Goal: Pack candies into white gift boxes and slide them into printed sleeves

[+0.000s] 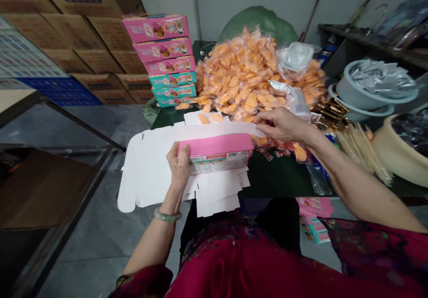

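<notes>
My left hand [179,164] grips the left end of a pink carton [219,153] that lies on its side, its white lid flap [214,130] standing open toward the back. My right hand [282,125] pinches the right end of that flap, next to a big heap of small orange sachets [247,77]. A green bangle sits on my left wrist. Under the carton lies a stack of flat white carton blanks [150,168] on the dark green table [274,177].
A stack of pink and teal finished cartons [163,57] stands at the back left. Grey basins with silver packets [374,88], wooden sticks [363,153], a beige tub [397,155] are on the right. Brown shipping boxes [67,30] line the left wall. A metal rack [67,164] stands left.
</notes>
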{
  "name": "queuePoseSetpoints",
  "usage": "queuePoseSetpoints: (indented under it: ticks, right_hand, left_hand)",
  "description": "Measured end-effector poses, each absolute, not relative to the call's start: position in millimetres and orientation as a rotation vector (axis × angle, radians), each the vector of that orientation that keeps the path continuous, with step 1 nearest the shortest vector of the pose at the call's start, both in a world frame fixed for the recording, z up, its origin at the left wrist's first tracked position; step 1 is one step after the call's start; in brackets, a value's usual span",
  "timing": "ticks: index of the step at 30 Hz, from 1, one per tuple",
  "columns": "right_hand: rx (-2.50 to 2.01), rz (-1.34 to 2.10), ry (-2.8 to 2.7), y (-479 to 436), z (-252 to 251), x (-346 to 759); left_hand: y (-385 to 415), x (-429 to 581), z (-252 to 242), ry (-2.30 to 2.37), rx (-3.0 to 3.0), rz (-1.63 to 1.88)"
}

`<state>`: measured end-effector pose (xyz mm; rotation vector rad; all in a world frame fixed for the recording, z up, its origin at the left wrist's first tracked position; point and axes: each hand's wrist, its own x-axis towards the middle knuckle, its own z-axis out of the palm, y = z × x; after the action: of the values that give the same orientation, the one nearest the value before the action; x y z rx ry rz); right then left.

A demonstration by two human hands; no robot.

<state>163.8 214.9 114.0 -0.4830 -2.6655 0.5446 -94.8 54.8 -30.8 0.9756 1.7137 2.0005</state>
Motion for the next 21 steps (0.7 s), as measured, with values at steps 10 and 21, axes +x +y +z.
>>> queuePoseSetpoints:
  ticks: [10,21]
  right_hand:
    - [-0.96,1.207,-2.378,193,116,143]
    - [-0.886,1.038,-2.216,179,87,149]
  left_hand:
    - [53,-97,-29,1.694,0.965,2.013]
    - [54,-96,-29,1.724,1.003,2.013]
